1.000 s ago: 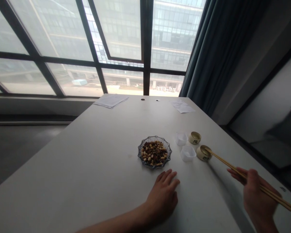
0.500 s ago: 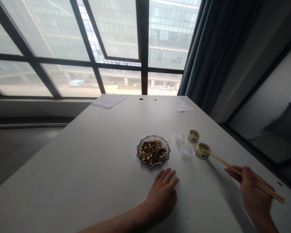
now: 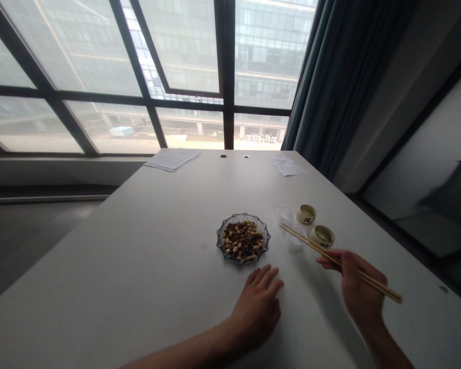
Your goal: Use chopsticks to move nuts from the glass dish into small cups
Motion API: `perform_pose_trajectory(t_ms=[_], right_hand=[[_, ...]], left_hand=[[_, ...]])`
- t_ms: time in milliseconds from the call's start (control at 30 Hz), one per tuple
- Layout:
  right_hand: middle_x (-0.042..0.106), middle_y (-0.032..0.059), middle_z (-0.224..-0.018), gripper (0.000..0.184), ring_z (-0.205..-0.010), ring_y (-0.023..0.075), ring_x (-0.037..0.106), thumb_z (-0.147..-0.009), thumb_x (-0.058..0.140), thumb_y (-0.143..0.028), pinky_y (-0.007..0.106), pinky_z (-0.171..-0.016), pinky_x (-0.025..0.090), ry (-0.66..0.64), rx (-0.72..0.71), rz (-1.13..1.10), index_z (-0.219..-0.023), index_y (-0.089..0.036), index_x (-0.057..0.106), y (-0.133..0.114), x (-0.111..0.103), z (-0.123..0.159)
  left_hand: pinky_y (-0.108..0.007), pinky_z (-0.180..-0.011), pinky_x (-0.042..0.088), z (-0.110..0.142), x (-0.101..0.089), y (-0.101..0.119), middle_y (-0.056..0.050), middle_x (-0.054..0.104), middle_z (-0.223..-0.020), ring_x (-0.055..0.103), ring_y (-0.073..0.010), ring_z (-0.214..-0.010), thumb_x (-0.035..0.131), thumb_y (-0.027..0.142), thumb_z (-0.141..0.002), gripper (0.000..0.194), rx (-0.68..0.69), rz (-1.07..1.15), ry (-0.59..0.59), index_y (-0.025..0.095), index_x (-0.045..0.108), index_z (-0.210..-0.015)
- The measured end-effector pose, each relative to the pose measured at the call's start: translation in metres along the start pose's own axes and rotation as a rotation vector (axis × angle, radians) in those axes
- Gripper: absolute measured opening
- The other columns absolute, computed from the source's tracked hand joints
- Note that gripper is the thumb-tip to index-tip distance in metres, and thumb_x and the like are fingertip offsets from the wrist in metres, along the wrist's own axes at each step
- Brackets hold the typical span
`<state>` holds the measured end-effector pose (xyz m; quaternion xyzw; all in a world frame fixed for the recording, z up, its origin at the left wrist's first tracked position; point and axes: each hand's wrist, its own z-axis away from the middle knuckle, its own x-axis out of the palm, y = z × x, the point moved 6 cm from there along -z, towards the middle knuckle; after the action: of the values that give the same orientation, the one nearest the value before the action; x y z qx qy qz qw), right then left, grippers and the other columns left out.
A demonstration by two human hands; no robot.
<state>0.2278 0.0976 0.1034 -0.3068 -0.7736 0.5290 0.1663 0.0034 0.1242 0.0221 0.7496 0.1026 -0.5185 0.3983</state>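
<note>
Grips chopsticks (image 3: 315, 248) in the right hand (image 3: 363, 288), lower right of the frame, with tips reaching over the near plastic cup (image 3: 292, 245). Lays the left hand (image 3: 257, 310) open, palm down, on the white surface (image 3: 138, 246), just below the glass bowl (image 3: 219, 237) of nuts (image 3: 243, 240), right of centre. Includes, right of the bowl, a far plastic cup (image 3: 286, 214) and two ceramic cups (image 3: 306, 220).

near clear cup (image 3: 294, 244) partly hidden

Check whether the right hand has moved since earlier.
Yes: the right hand has moved left, its chopsticks going from the nearer cup to over the nearer tub.
</note>
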Motion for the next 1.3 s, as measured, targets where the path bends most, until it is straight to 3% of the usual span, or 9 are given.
perform_pose_trajectory(t_ms=[100, 200, 333, 533, 800, 1300], right_hand=[[0.08, 0.0084, -0.076, 0.034, -0.063, 0.022, 0.076, -0.097, 0.065, -0.046, 0.033, -0.065, 0.064, -0.207, -0.072, -0.046, -0.091, -0.016, 0.078, -0.016, 0.058, 0.003], [0.08, 0.0078, -0.079, 0.036, -0.065, 0.0206, 0.075, -0.098, 0.062, -0.048, 0.031, -0.064, 0.062, -0.417, -0.083, -0.07, -0.087, -0.018, 0.078, -0.016, 0.109, 0.006], [0.079, 0.0081, -0.076, 0.041, -0.065, 0.0211, 0.075, -0.097, 0.062, -0.053, 0.031, -0.065, 0.061, -0.506, -0.036, -0.046, -0.081, -0.018, 0.077, -0.004, 0.144, 0.005], [0.079, 0.0079, -0.075, 0.042, -0.066, 0.0218, 0.075, -0.096, 0.062, -0.054, 0.031, -0.065, 0.061, -0.52, 0.007, -0.043, -0.083, -0.018, 0.077, 0.005, 0.155, 0.008], [0.08, 0.0101, -0.081, 0.043, -0.067, 0.023, 0.076, -0.095, 0.062, -0.057, 0.033, -0.064, 0.064, -0.503, 0.041, -0.075, -0.089, -0.018, 0.078, 0.005, 0.163, 0.016], [0.078, 0.0052, -0.084, 0.036, -0.074, 0.0198, 0.074, -0.101, 0.058, -0.047, 0.029, -0.071, 0.058, -0.563, -0.104, -0.012, -0.086, -0.02, 0.078, -0.005, 0.169, 0.022]], left_hand=[[-0.045, -0.126, 0.021, 0.0, 0.0, 0.0, -0.005, 0.044, -0.16, 0.032, -0.0265, -0.151, 0.06, 0.013, -0.087, 0.047, -0.003, -0.004, 0.008, 0.026, 0.058, -0.132], [-0.043, -0.126, 0.019, -0.001, -0.002, 0.002, -0.004, 0.047, -0.156, 0.034, -0.0258, -0.149, 0.061, 0.014, -0.087, 0.046, 0.002, 0.005, 0.03, 0.026, 0.059, -0.131], [-0.041, -0.126, 0.02, -0.001, -0.005, 0.005, -0.004, 0.052, -0.151, 0.039, -0.0252, -0.145, 0.062, 0.015, -0.087, 0.046, 0.007, 0.026, 0.045, 0.026, 0.059, -0.132], [-0.043, -0.125, 0.022, 0.0, -0.005, 0.005, -0.007, 0.055, -0.146, 0.042, -0.0272, -0.143, 0.063, 0.018, -0.088, 0.038, 0.003, 0.044, 0.042, 0.024, 0.06, -0.126], [-0.043, -0.123, 0.027, -0.002, -0.009, 0.007, -0.009, 0.057, -0.143, 0.045, -0.0291, -0.138, 0.062, 0.016, -0.086, 0.043, 0.036, 0.051, 0.069, 0.022, 0.061, -0.128], [-0.039, -0.125, 0.022, -0.001, -0.009, 0.006, -0.008, 0.058, -0.145, 0.045, -0.0269, -0.139, 0.062, 0.019, -0.088, 0.051, 0.04, 0.086, 0.081, 0.021, 0.057, -0.139]])
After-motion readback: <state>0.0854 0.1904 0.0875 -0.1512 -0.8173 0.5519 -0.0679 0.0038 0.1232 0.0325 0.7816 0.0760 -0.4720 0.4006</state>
